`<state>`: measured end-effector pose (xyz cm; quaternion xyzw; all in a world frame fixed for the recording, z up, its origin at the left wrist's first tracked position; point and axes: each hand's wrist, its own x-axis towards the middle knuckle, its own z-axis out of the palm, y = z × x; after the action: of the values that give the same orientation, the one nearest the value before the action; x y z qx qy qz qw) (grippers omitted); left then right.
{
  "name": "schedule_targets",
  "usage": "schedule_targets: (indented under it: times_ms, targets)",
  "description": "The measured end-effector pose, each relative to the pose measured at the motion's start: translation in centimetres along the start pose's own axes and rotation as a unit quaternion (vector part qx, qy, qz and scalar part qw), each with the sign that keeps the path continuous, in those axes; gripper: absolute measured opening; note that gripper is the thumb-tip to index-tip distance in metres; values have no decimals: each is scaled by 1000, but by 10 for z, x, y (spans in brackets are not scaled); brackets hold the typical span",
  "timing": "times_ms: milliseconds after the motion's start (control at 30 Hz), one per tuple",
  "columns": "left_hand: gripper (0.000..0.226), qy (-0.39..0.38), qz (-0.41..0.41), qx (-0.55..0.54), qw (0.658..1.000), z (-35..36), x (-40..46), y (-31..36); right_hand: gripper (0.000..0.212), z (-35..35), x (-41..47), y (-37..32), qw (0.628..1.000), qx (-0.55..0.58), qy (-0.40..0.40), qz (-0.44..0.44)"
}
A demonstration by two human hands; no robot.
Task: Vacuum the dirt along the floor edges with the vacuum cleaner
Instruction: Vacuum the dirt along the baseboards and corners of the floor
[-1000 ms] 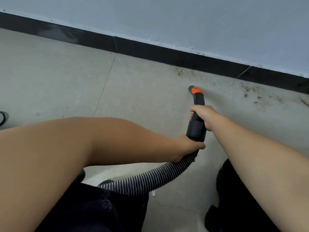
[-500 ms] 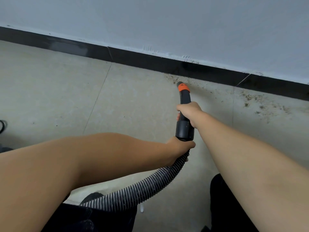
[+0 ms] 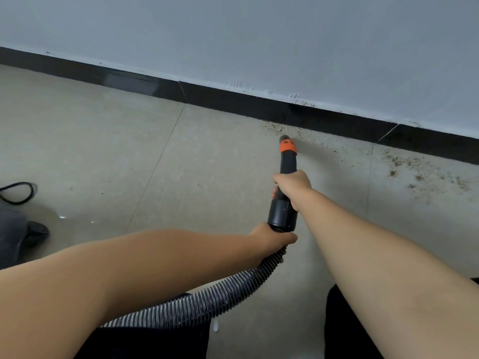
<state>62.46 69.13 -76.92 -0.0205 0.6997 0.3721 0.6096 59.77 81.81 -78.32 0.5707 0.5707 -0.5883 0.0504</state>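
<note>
- A thin black cable (image 3: 19,193) loops on the floor at the far left edge, one loop in view; just nearer lies a dark grey rounded object (image 3: 20,234), only partly in frame.
- The floor (image 3: 103,151) is smooth beige tile with a dull sheen and two thin grout lines running away toward the wall.
- A glossy black baseboard (image 3: 233,102) runs in one straight band along the foot of the matte pale grey wall (image 3: 259,35), in sections with narrow joints.
- The left hand (image 3: 269,242) curls round the near end of the ribbed hose (image 3: 207,304), a flexible black tube with light ridges, right where it meets the nozzle.
- The vacuum nozzle (image 3: 285,182) is one rigid black plastic tube, widening to a cuff at the near end, with one orange collar (image 3: 287,146) by the tip; the tip sits on the floor just short of the baseboard.
- The right hand (image 3: 293,185) wraps the nozzle's middle, fingers closed around it.
- Brown crumbly dirt (image 3: 414,169) is scattered in specks along the floor edge, a small patch just beyond the tip and a wider one to the right.
</note>
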Motion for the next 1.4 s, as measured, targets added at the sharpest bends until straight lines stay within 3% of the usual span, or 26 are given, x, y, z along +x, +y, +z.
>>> schedule_targets:
  times_ms: [333, 567, 867, 1033, 1400]
  targets:
    - [26, -64, 18, 33, 997, 44, 16, 25, 17, -65, 19, 11, 993, 81, 75, 34]
    - [15, -44, 21, -8, 999, 33, 19, 22, 23, -43, 21, -4, 999, 27, 27, 12]
    - [26, 36, 19, -54, 998, 9, 21, 7, 26, 2, 17, -18, 998, -53, -27, -28]
    - [23, 48, 19, -55, 997, 2, 22, 7, 26, 11, 18, -21, 998, -43, -36, -28]
    - [31, 1, 29, 22, 999, 22, 30, 24, 18, -36, 28, -6, 996, 70, 58, 15]
